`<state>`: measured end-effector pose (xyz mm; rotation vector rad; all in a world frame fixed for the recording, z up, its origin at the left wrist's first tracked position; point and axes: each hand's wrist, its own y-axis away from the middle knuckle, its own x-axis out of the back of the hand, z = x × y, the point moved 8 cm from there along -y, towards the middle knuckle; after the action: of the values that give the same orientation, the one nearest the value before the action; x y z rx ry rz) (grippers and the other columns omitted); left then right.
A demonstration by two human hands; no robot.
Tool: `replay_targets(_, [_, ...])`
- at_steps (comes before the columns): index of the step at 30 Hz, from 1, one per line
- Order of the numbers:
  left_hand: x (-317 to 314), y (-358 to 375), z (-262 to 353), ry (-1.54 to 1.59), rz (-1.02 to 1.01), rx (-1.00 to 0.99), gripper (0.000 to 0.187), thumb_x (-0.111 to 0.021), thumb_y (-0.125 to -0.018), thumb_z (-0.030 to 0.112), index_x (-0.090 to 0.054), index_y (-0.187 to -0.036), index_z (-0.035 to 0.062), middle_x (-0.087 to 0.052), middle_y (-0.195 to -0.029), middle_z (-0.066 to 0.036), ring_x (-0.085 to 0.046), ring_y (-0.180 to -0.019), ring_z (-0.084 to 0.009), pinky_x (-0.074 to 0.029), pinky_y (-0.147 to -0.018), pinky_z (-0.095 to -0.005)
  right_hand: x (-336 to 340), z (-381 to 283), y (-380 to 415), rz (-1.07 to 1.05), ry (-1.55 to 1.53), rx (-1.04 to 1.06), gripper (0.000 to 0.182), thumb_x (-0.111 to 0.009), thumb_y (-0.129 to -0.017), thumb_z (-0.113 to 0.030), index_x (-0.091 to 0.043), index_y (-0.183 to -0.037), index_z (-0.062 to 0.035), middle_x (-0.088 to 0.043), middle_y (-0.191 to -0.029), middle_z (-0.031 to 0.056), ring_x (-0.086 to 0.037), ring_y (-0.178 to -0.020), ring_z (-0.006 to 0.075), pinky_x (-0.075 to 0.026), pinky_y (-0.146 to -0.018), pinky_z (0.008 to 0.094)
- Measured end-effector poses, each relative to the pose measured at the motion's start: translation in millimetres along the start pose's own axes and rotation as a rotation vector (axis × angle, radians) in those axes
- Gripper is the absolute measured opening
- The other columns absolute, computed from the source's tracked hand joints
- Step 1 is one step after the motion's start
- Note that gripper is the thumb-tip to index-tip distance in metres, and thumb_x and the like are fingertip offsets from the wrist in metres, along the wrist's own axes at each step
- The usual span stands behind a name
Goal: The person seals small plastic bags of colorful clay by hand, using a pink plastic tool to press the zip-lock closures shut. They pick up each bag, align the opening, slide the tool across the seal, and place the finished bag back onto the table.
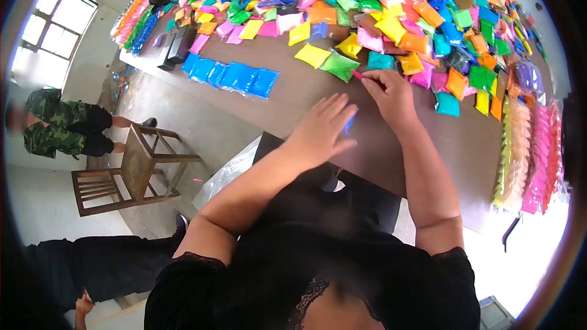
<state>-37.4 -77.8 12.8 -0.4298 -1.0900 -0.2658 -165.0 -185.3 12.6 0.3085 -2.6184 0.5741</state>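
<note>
Fingertips of my right hand (389, 96) pinch a small pink piece (358, 74), too small to make out its kind, beside a green packet (339, 66). My left hand (323, 133) is over the near edge of the brown table (293, 95), its fingers stretched out and thumb apart. A bit of a blue packet (350, 123) shows between that thumb and the fingers, mostly hidden by the hand. Left of it lies a row of overlapping blue packets (237, 77) in clear wrapping. A yellow packet (312, 55) lies against the green one.
A large heap of coloured packets (391, 27) covers the table's far side. Strips of packets hang over the right end (518, 146). A dark box (179, 46) sits at the left. Beyond the table are a wooden chair (139, 162), a person in camouflage (55, 116) and another in dark clothing (110, 263).
</note>
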Motion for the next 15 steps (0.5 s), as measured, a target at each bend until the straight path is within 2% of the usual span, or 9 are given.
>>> replay_targets(1, [0.9,-3.2,-9.1,0.018,-0.005,0.043,0.067,-0.070,-0.084,0.034,-0.044,-0.138,0.0029,-0.044,-0.142,-0.024,-0.041,-0.133,-0.0408,-0.032,-0.112,-0.0475,-0.5,1.5,-0.7,0.008,-0.035,-0.016,0.019,-0.070,-0.085,-0.014,-0.069,-0.101,-0.0021,-0.068,-0.091,0.0143,-0.067,-0.083,0.0260,-0.051,-0.074,0.0346])
replay_targets(2, [6.8,-5.1,-12.1,-0.019,0.055,0.021,0.061,-0.071,-0.085,0.026,-0.047,-0.136,0.0025,-0.054,-0.134,-0.021,-0.053,-0.123,-0.0372,-0.043,-0.104,-0.0425,-1.8,2.7,-0.6,0.002,-0.052,-0.038,0.020,-0.070,-0.086,-0.015,-0.069,-0.101,-0.0014,-0.068,-0.090,0.0139,-0.067,-0.081,0.0234,-0.051,-0.073,0.0334])
replay_targets(3, [10.1,-8.9,-14.1,-0.009,0.047,0.013,0.061,-0.071,-0.085,0.026,-0.047,-0.136,0.0025,-0.054,-0.134,-0.021,-0.053,-0.123,-0.0372,-0.043,-0.104,-0.0425,-1.4,1.7,-1.8,0.007,-0.045,-0.050,0.020,-0.070,-0.086,-0.015,-0.069,-0.101,-0.0014,-0.068,-0.090,0.0139,-0.067,-0.081,0.0234,-0.051,-0.073,0.0334])
replay_targets(5, [21.3,-8.2,-44.0,0.429,0.166,0.387,0.049,-0.068,-0.087,0.010,-0.051,-0.132,0.0005,-0.061,-0.121,-0.020,-0.062,-0.109,-0.0331,-0.052,-0.093,-0.0415,-4.8,5.2,-0.6,-0.027,-0.142,-0.140,0.021,-0.069,-0.087,-0.015,-0.068,-0.102,-0.0009,-0.068,-0.089,0.0129,-0.065,-0.079,0.0209,-0.051,-0.072,0.0320])
replay_targets(6, [23.4,-11.4,-43.5,0.434,0.148,0.385,0.049,-0.068,-0.087,0.010,-0.051,-0.132,0.0005,-0.061,-0.121,-0.020,-0.062,-0.109,-0.0331,-0.052,-0.093,-0.0415,-5.7,7.1,0.4,-0.030,-0.172,-0.162,0.021,-0.069,-0.087,-0.014,-0.068,-0.103,-0.0011,-0.067,-0.089,0.0122,-0.065,-0.079,0.0187,-0.050,-0.072,0.0309])
replay_targets(8, [12.3,-8.2,-58.7,1.460,0.342,0.614,0.040,-0.066,-0.089,0.003,-0.056,-0.129,0.0008,-0.065,-0.115,-0.014,-0.065,-0.102,-0.0244,-0.055,-0.087,-0.0386,-7.7,14.1,1.3,-0.014,-0.294,-0.220,0.020,-0.069,-0.087,-0.014,-0.068,-0.102,-0.0012,-0.067,-0.089,0.0119,-0.064,-0.079,0.0183,-0.050,-0.072,0.0309])
replay_targets(11, [4.2,-8.1,-62.4,1.575,0.372,0.638,0.041,-0.066,-0.089,-0.001,-0.055,-0.129,0.0006,-0.064,-0.116,-0.011,-0.064,-0.102,-0.0196,-0.056,-0.090,-0.0383,-12.0,-0.2,4.1,-0.023,-0.469,-0.196,0.016,-0.069,-0.086,-0.012,-0.068,-0.098,-0.0014,-0.067,-0.088,0.0118,-0.065,-0.079,0.0188,-0.051,-0.071,0.0312])
replay_targets(13, [-3.3,-8.7,-60.1,1.584,0.377,0.651,0.040,-0.067,-0.088,0.001,-0.056,-0.127,-0.0013,-0.065,-0.115,-0.012,-0.065,-0.103,-0.0227,-0.055,-0.091,-0.0401,-13.7,-16.0,8.4,-0.044,-0.518,-0.130,0.014,-0.069,-0.086,-0.011,-0.068,-0.096,-0.0014,-0.067,-0.087,0.0121,-0.065,-0.078,0.0196,-0.051,-0.070,0.0316])
replay_targets(15, [-6.9,-10.2,-58.4,1.594,0.385,0.662,0.039,-0.068,-0.088,0.002,-0.056,-0.124,-0.0032,-0.065,-0.114,-0.014,-0.065,-0.103,-0.0258,-0.055,-0.093,-0.0418,-15.5,-33.4,11.6,-0.100,-0.218,0.022,0.012,-0.070,-0.085,-0.012,-0.067,-0.092,-0.0017,-0.066,-0.086,0.0124,-0.065,-0.077,0.0227,-0.051,-0.069,0.0329])
